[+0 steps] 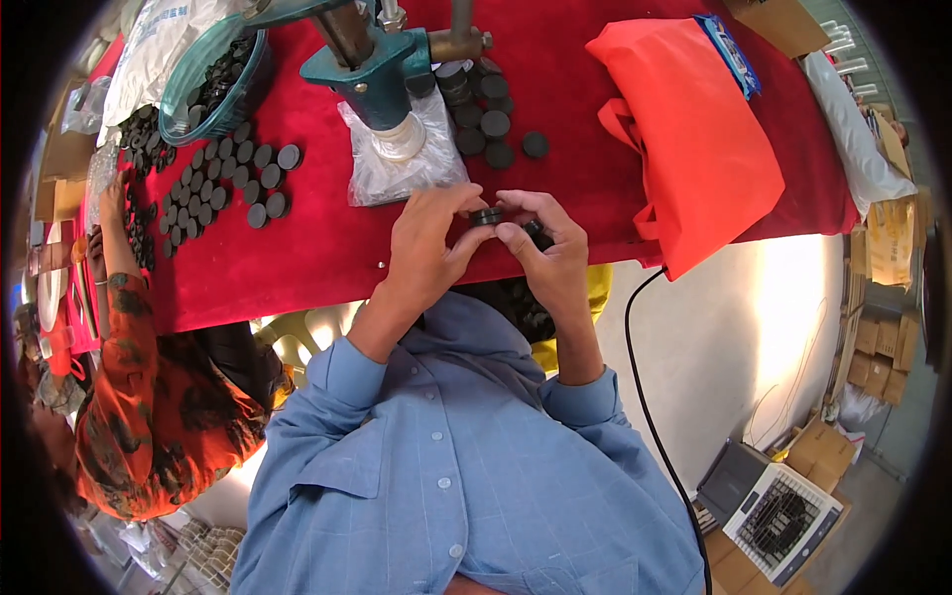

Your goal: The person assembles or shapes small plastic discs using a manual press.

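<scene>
Just over the front edge of the red-covered table point(327, 268), my left hand point(428, 236) and my right hand point(548, 243) meet at a small black round disc point(486, 215). Thumb and fingers of my left hand close on its left side, while my right thumb and forefinger grip its right side. The disc looks like two layers stacked together. Another small black piece point(536, 229) is tucked in the curled fingers of my right hand. Beyond my hands stands a green hand press point(369, 91), its lower end over a clear plastic bag point(382, 174).
Black discs point(496, 124) are piled right of the press; many more discs point(203, 193) spread left. A teal basket point(177, 89) holds black parts. A red bag point(684, 149) hangs over the table's right edge, near a black cable point(635, 367). A co-worker's hand point(111, 198) reaches in at far left.
</scene>
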A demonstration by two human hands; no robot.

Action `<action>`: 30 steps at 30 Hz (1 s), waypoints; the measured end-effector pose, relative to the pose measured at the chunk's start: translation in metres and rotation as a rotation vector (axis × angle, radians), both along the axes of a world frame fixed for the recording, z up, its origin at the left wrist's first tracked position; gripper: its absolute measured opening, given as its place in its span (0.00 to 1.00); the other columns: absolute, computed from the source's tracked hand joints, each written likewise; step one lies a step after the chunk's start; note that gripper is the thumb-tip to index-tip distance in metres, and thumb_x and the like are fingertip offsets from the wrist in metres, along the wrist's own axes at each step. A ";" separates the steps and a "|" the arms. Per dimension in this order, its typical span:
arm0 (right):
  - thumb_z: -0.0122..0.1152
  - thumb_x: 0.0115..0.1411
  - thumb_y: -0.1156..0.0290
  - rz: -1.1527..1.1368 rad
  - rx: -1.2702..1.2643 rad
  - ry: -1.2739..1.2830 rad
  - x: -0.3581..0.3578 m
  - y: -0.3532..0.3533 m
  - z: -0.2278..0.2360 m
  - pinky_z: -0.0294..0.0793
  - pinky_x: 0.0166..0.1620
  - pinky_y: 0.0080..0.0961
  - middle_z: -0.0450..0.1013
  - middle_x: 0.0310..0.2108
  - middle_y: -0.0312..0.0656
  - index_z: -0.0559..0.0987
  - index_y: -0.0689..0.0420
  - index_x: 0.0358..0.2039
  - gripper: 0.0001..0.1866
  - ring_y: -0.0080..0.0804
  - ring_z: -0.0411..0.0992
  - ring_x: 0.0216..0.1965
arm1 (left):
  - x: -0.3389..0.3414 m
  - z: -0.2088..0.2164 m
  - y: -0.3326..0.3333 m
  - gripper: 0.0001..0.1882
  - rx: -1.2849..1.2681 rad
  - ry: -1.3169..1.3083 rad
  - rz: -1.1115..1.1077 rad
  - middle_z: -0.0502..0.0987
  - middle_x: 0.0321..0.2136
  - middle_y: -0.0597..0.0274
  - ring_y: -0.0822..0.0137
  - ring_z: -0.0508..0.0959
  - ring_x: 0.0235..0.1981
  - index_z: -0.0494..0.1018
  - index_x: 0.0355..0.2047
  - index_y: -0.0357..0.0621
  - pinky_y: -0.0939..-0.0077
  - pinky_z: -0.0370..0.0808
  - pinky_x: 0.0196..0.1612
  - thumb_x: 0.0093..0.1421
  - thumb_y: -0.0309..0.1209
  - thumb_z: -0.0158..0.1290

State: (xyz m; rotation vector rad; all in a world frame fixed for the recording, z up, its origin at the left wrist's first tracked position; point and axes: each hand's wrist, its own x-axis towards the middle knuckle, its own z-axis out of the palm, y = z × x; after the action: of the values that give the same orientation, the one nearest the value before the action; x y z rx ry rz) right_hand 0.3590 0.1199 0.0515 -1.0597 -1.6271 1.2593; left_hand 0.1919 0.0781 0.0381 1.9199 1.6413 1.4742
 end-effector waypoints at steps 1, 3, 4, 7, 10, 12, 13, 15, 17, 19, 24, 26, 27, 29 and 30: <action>0.66 0.57 0.78 0.056 -0.001 0.028 0.002 0.000 0.002 0.75 0.45 0.23 0.77 0.41 0.41 0.80 0.61 0.48 0.17 0.27 0.75 0.39 | 0.000 0.002 -0.003 0.25 0.077 -0.094 0.000 0.82 0.35 0.60 0.57 0.81 0.37 0.76 0.46 0.42 0.67 0.76 0.40 0.47 0.23 0.69; 0.66 0.57 0.79 0.111 -0.004 0.054 0.002 -0.001 0.009 0.75 0.45 0.24 0.78 0.41 0.41 0.81 0.61 0.47 0.16 0.27 0.76 0.40 | 0.001 0.010 -0.008 0.23 0.090 -0.105 -0.007 0.82 0.36 0.58 0.57 0.82 0.37 0.76 0.45 0.41 0.68 0.77 0.39 0.47 0.21 0.69; 0.65 0.56 0.80 0.100 0.042 0.090 0.001 -0.002 0.014 0.75 0.45 0.24 0.78 0.41 0.42 0.81 0.61 0.46 0.16 0.29 0.76 0.40 | 0.001 0.015 -0.008 0.22 0.107 -0.118 -0.017 0.83 0.38 0.56 0.57 0.83 0.38 0.77 0.44 0.39 0.70 0.79 0.39 0.48 0.19 0.68; 0.65 0.54 0.83 0.072 0.195 0.105 0.000 -0.003 0.025 0.76 0.44 0.26 0.78 0.41 0.44 0.81 0.61 0.44 0.16 0.33 0.77 0.40 | 0.003 0.028 -0.010 0.18 0.166 -0.185 -0.080 0.82 0.37 0.53 0.57 0.83 0.37 0.79 0.41 0.37 0.71 0.80 0.38 0.48 0.18 0.67; 0.65 0.52 0.84 0.040 0.350 0.058 -0.001 -0.006 0.035 0.77 0.43 0.26 0.78 0.40 0.46 0.81 0.62 0.42 0.15 0.35 0.78 0.40 | 0.000 0.043 -0.013 0.16 0.189 -0.146 -0.074 0.82 0.36 0.52 0.56 0.82 0.34 0.79 0.39 0.36 0.70 0.79 0.36 0.48 0.18 0.67; 0.65 0.51 0.84 0.027 0.396 0.032 -0.002 -0.009 0.039 0.77 0.44 0.25 0.78 0.39 0.46 0.80 0.63 0.40 0.14 0.36 0.78 0.39 | -0.002 0.046 -0.015 0.16 0.199 -0.149 -0.091 0.81 0.35 0.52 0.56 0.81 0.34 0.79 0.38 0.36 0.70 0.79 0.36 0.48 0.17 0.66; 0.65 0.52 0.84 0.024 0.456 0.037 -0.002 -0.010 0.040 0.78 0.42 0.26 0.78 0.38 0.46 0.80 0.63 0.40 0.14 0.36 0.78 0.38 | -0.002 0.046 -0.016 0.15 0.210 -0.152 -0.109 0.81 0.35 0.52 0.56 0.81 0.33 0.79 0.38 0.36 0.70 0.79 0.35 0.48 0.17 0.65; 0.65 0.52 0.84 0.019 0.515 0.040 -0.003 -0.013 0.040 0.78 0.41 0.26 0.79 0.37 0.46 0.80 0.63 0.40 0.13 0.37 0.78 0.37 | 0.001 0.048 -0.020 0.15 0.201 -0.166 -0.107 0.80 0.34 0.52 0.57 0.80 0.32 0.78 0.38 0.35 0.70 0.78 0.35 0.48 0.16 0.64; 0.64 0.48 0.86 -0.008 0.537 0.049 -0.005 -0.016 0.040 0.78 0.38 0.29 0.78 0.34 0.45 0.82 0.62 0.39 0.15 0.40 0.78 0.35 | 0.004 0.047 -0.021 0.15 0.192 -0.180 -0.108 0.80 0.34 0.52 0.57 0.80 0.32 0.78 0.38 0.35 0.70 0.78 0.35 0.49 0.16 0.64; 0.63 0.48 0.86 -0.021 0.522 0.012 -0.005 -0.017 0.039 0.77 0.37 0.30 0.78 0.34 0.45 0.82 0.62 0.38 0.15 0.40 0.77 0.35 | 0.008 0.042 -0.022 0.14 0.132 -0.247 -0.091 0.79 0.33 0.51 0.56 0.80 0.33 0.77 0.38 0.35 0.70 0.78 0.36 0.49 0.15 0.62; 0.63 0.48 0.86 -0.061 0.490 -0.050 0.008 -0.027 0.029 0.76 0.36 0.29 0.77 0.33 0.45 0.82 0.62 0.37 0.14 0.41 0.77 0.34 | 0.025 0.015 -0.029 0.15 0.064 -0.361 -0.122 0.79 0.33 0.51 0.55 0.80 0.33 0.75 0.38 0.35 0.69 0.78 0.37 0.50 0.14 0.61; 0.62 0.50 0.86 -0.071 0.390 -0.078 0.016 -0.035 0.024 0.76 0.38 0.29 0.77 0.33 0.45 0.81 0.62 0.38 0.14 0.40 0.76 0.34 | 0.034 0.006 -0.034 0.15 0.032 -0.413 -0.124 0.78 0.33 0.51 0.55 0.80 0.33 0.75 0.39 0.36 0.70 0.78 0.37 0.50 0.14 0.61; 0.62 0.50 0.86 -0.078 0.391 -0.081 0.022 -0.038 0.022 0.76 0.38 0.29 0.77 0.33 0.45 0.81 0.62 0.38 0.14 0.40 0.76 0.34 | 0.039 0.004 -0.035 0.14 -0.007 -0.383 -0.127 0.78 0.33 0.51 0.55 0.80 0.33 0.75 0.39 0.37 0.70 0.77 0.37 0.51 0.15 0.61; 0.61 0.53 0.86 -0.044 0.159 -0.136 0.038 -0.045 0.018 0.75 0.41 0.30 0.76 0.35 0.47 0.80 0.61 0.42 0.14 0.42 0.76 0.36 | 0.049 -0.002 -0.037 0.14 -0.044 -0.354 -0.134 0.78 0.33 0.52 0.55 0.80 0.32 0.74 0.39 0.38 0.69 0.77 0.36 0.52 0.16 0.61; 0.61 0.53 0.86 -0.048 0.161 -0.136 0.044 -0.048 0.015 0.75 0.41 0.30 0.76 0.35 0.47 0.80 0.61 0.42 0.14 0.42 0.76 0.36 | 0.054 -0.004 -0.039 0.13 -0.140 -0.360 -0.163 0.78 0.33 0.53 0.54 0.79 0.32 0.74 0.39 0.38 0.69 0.76 0.35 0.53 0.17 0.61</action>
State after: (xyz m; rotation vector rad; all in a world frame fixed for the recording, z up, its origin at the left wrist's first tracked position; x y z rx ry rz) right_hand 0.4030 0.0722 0.0665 -1.0967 -1.7632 1.0252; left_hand 0.2455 0.0394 0.0338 1.5632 1.3553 1.4904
